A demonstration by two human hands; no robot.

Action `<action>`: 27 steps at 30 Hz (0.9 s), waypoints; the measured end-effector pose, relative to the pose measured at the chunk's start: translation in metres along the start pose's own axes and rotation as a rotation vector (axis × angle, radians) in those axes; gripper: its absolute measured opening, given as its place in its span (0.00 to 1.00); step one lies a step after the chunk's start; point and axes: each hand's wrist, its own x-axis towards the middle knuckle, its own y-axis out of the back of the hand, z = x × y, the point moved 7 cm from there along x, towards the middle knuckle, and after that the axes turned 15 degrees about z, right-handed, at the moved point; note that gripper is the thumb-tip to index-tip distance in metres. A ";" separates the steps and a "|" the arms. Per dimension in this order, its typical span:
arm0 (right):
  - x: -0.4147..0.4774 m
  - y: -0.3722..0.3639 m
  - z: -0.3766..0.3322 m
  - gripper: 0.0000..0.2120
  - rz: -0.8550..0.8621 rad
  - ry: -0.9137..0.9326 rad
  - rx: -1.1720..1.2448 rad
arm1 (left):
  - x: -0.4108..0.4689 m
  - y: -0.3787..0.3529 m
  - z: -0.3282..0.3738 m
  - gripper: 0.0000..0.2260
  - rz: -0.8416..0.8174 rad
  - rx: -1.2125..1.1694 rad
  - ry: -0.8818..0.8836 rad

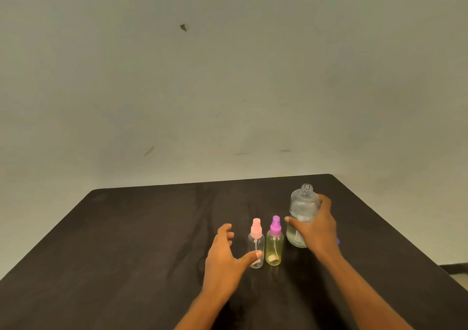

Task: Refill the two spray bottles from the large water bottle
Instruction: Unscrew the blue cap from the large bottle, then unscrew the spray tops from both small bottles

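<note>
Two small spray bottles stand upright side by side on the dark table (pixel 131 241). The clear one with a pink spray top (pixel 256 243) is on the left; the yellow-tinted one with a purple spray top (pixel 274 244) is on the right. Both spray tops are on. To their right stands the large clear water bottle (pixel 301 208), uncapped and partly filled. My right hand (pixel 316 225) wraps round its body. My left hand (pixel 225 253) is spread just left of the pink-topped bottle, thumb in front of its base, gripping nothing.
A small blue object (pixel 338 241) peeks out behind my right wrist, mostly hidden. The table's far edge runs just behind the large bottle, with a pale wall (pixel 228 76) beyond. The right table edge slants down past my right forearm.
</note>
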 end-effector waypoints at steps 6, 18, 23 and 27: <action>-0.004 0.004 0.001 0.47 -0.034 0.008 0.006 | 0.004 -0.012 0.005 0.37 -0.048 0.002 -0.030; -0.057 0.016 -0.116 0.13 0.048 0.600 0.107 | -0.004 -0.018 0.011 0.14 0.004 -0.039 -0.076; -0.087 -0.026 -0.121 0.19 -0.393 0.631 -0.470 | -0.007 0.001 0.012 0.12 0.051 -0.105 -0.070; -0.096 -0.040 -0.123 0.18 -0.525 0.506 -0.555 | -0.011 0.018 0.012 0.13 0.094 -0.048 -0.117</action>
